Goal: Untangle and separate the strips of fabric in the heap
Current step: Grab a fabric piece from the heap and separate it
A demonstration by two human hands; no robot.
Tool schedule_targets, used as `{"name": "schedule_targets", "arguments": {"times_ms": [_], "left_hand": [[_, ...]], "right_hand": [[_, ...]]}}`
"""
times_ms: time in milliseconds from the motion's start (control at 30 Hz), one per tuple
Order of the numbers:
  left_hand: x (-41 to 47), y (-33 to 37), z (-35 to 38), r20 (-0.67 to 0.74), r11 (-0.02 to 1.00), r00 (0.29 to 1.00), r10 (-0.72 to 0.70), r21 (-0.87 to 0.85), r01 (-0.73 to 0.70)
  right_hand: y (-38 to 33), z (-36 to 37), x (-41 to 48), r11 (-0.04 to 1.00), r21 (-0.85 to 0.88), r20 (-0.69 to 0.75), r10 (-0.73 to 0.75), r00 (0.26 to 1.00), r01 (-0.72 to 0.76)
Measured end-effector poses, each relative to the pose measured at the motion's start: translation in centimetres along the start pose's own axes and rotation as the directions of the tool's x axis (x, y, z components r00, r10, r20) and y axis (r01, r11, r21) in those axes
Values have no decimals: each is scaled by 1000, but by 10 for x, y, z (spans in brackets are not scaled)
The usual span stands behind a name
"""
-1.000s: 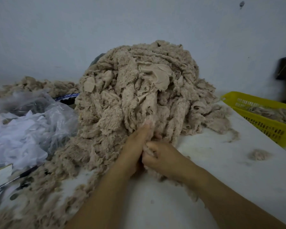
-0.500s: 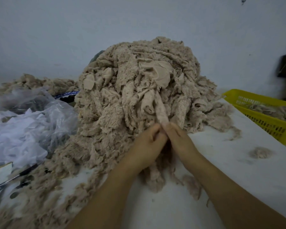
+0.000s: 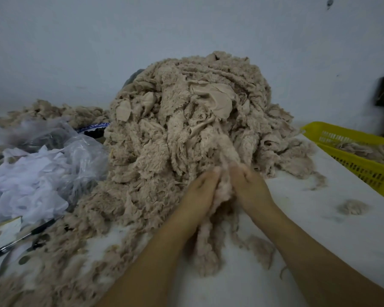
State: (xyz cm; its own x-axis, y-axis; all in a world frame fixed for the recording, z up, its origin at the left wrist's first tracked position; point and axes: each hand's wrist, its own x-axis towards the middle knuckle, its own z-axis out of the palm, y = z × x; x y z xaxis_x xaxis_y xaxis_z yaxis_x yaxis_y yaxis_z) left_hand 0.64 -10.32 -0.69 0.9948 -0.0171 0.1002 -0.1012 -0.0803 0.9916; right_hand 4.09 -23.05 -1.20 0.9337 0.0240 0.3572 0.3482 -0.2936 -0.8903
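white table (image 3: 319, 220), one strip (image 3: 225, 185) tight between left hand (image 3: 200, 191) and right hand (image 3: 251, 189) fingers (image 3: 239, 171), heap (image 3: 164, 129) behind

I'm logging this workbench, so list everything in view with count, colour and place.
heap: one, beige, table centre
strip: one, beige, at heap front
small pile: one, beige, back left
plastic bag: one, clear, left
white cloth: one bunch, white, beside bag
basket: one, yellow, right edge
tuft: one, beige, table right
table: one, white, underneath
left grip: one, bare, pinching strip
right grip: one, bare, pinching strip
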Motion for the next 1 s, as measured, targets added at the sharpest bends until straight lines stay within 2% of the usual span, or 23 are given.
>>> {"name": "schedule_targets", "arguments": {"times_ms": [67, 133, 200, 267, 333, 400, 433, 500, 567, 600, 667, 700, 767, 800, 867, 933, 1000], "left_hand": [[5, 2, -7, -33, 976, 995, -90, -202, 81], [9, 3, -16, -8, 925, 987, -162, -350, 149], [12, 2, -22, -50, 894, 980, -193, -421, 154], [14, 2, -23, -79, 850, 973, -219, -505, 150], [17, 1, -23, -61, 776, 975, -214, -617, 132], [19, -1, -23, -69, 747, 982, -177, -659, 88], [20, -2, -23, -83, 771, 986, -146, -634, 60], [20, -4, -21, -115, 904, 992, -55, -427, 1], [14, -6, -18, -59, 997, 996, 72, -34, -74], [12, -8, -15, 33, 983, 994, 106, 146, -109], [9, -12, -9, 194, 913, 977, 93, 374, -161], [8, -13, -8, 225, 883, 971, 84, 435, -177], [9, -15, -12, 186, 846, 977, 109, 498, -189], [11, -14, -15, 124, 864, 985, 118, 476, -163], [14, -10, -19, -36, 942, 994, 107, 324, -89], [14, -8, -19, -177, 991, 983, 43, 131, -19], [14, -6, -17, -228, 995, 973, -38, -95, 16]], "right_hand": [[-5, 11, -10, 989, -65, 213, -118, 970, 135], [-5, 24, -21, 948, -134, 447, -202, 871, 288], [1, 32, -26, 918, -156, 537, -232, 811, 366], [5, 29, -24, 944, -139, 469, -203, 859, 299], [7, 20, -16, 978, -130, 306, -119, 945, 165], [10, 11, -6, 997, -47, 98, 59, 993, -55], [13, 6, -1, 983, 49, 21, 179, 984, -179], [16, -3, 8, 900, 290, -16, 345, 938, -326], [17, -6, 12, 836, 438, -21, 376, 927, -329], [16, -6, 13, 817, 483, -30, 375, 927, -315], [17, -7, 14, 801, 529, -65, 369, 927, -281], [18, -7, 14, 800, 537, -74, 359, 931, -266], [18, -10, 15, 798, 547, -105, 365, 925, -253], [18, -12, 15, 795, 550, -123, 381, 916, -257], [20, -14, 17, 825, 496, -148, 385, 911, -269], [18, -11, 15, 909, 327, -107, 309, 945, -260], [15, -4, 10, 971, 105, -8, 217, 976, -215]]}}
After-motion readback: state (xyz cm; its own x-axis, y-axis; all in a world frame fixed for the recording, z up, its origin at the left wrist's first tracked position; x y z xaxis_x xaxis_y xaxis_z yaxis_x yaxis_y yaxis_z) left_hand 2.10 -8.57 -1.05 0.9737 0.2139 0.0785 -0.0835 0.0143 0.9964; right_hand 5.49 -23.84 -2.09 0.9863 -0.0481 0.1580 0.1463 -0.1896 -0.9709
